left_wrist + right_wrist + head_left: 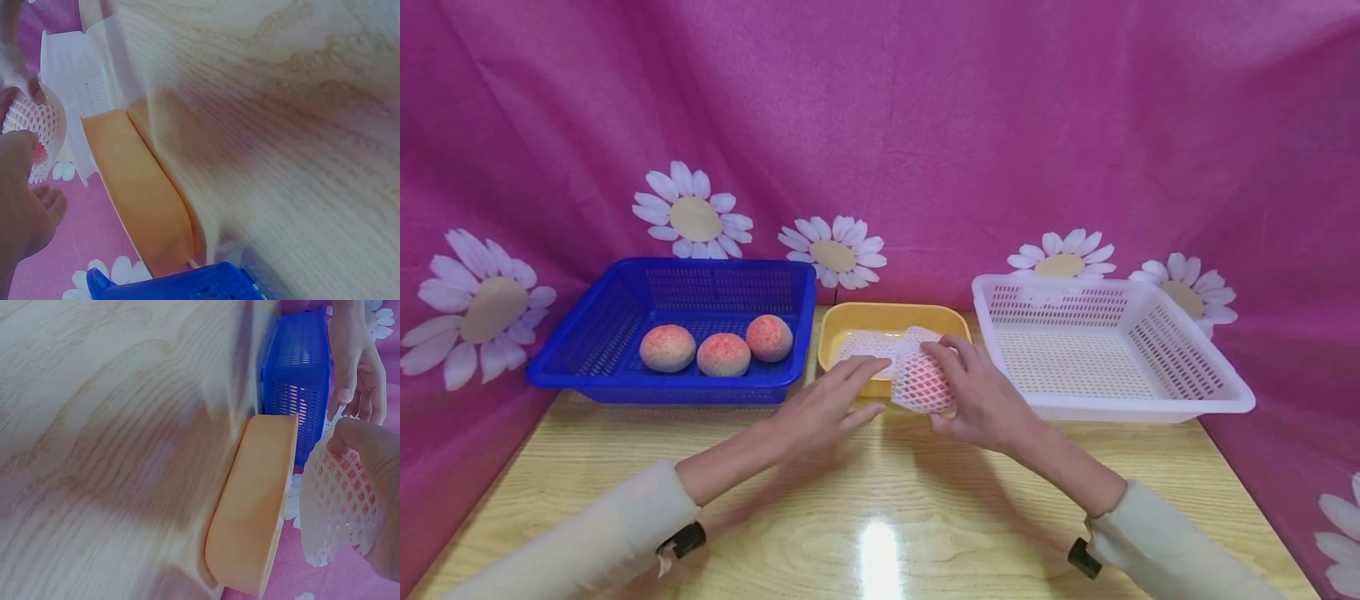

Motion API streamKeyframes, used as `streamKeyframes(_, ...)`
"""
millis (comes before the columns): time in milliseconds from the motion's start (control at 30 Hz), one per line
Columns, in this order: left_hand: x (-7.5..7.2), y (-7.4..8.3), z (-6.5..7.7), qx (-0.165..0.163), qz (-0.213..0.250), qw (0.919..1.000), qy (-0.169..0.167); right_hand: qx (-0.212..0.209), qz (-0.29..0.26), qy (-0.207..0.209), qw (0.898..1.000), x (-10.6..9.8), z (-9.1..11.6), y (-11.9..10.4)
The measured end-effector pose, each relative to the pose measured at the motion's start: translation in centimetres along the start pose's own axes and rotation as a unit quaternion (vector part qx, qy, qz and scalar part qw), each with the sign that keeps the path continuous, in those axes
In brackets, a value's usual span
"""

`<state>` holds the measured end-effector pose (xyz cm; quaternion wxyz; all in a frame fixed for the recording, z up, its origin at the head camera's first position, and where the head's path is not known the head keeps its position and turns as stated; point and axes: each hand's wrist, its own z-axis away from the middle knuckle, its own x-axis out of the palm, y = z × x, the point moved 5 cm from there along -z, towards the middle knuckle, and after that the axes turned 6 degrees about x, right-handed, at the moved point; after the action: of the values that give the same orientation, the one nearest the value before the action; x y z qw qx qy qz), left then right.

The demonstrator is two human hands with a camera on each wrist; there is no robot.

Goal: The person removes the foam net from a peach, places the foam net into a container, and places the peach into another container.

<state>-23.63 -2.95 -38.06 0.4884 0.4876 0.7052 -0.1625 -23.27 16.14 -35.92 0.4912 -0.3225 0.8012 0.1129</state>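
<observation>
My right hand (985, 400) holds a pinkish peach (925, 382) wrapped in a white foam net (912, 402), just in front of the yellow tub (895, 312). To its left, my left hand (823, 408) is held with straight fingers, thumb apart from them, the fingertips close to the net; whether they touch it I cannot tell. White foam netting (859, 343) lies in the tub, partly hidden by the hands. In the right wrist view the net (322, 500) flares out past the right hand's fingers.
At the left, a blue basket (662, 382) holds three bare peaches (724, 354). A white basket (1150, 406) stands at the right, its slotted floor showing. Both baskets and the tub line the back of the wooden table (865, 492), before a pink flowered cloth (917, 150).
</observation>
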Motion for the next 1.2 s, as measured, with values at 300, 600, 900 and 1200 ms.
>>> streamKeyframes(300,-0.8,1.0,-1.0,0.081,-0.009,0.9946,0.063,-0.006,0.000,0.004,1.000,-0.6,-0.3,-0.4)
streamKeyframes(600,-0.8,1.5,-1.6,0.098,-0.003,0.9908,0.093,-0.011,-0.012,0.002,1.000,-0.8,-0.4,-1.0)
streamKeyframes(900,-0.8,1.8,-1.7,0.071,0.003,0.9926,0.099,-0.025,-0.009,0.004,1.000,-0.9,-0.6,-1.5)
streamKeyframes(1200,-0.7,1.7,-2.0,0.074,0.053,0.9915,0.093,-0.034,-0.018,0.001,0.999,-1.0,-1.1,-2.5)
